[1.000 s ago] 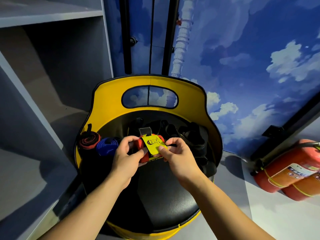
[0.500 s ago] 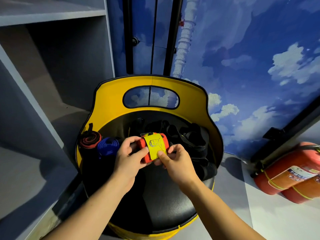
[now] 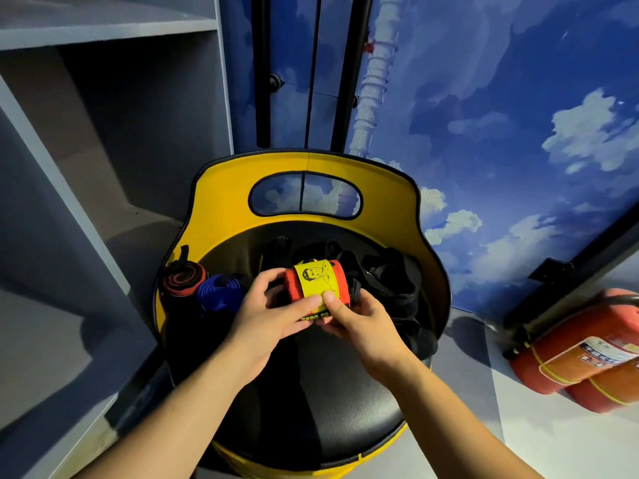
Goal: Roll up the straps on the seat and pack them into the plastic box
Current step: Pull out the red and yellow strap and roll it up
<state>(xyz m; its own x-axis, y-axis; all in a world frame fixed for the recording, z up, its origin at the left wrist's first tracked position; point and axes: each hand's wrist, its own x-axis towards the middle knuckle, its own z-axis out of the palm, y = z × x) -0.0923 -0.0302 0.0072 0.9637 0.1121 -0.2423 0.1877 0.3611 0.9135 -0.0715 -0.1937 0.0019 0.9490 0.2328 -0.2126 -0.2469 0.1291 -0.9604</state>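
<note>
Above the back of the round black padded seat point(image 3: 345, 409), the left hand point(image 3: 269, 319) and right hand point(image 3: 359, 326) together grip a rolled red strap with a yellow printed end point(image 3: 316, 281), thumbs pressing its flap down.

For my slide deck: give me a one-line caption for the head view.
Both hands, left hand and right hand, hold a rolled red strap above a yellow-backed seat.

Two red fire extinguishers point(image 3: 584, 368) lie at right — touching. Grey shelving point(image 3: 103, 133) stands left — a cloud-painted wall point(image 3: 501, 133) behind.
</note>
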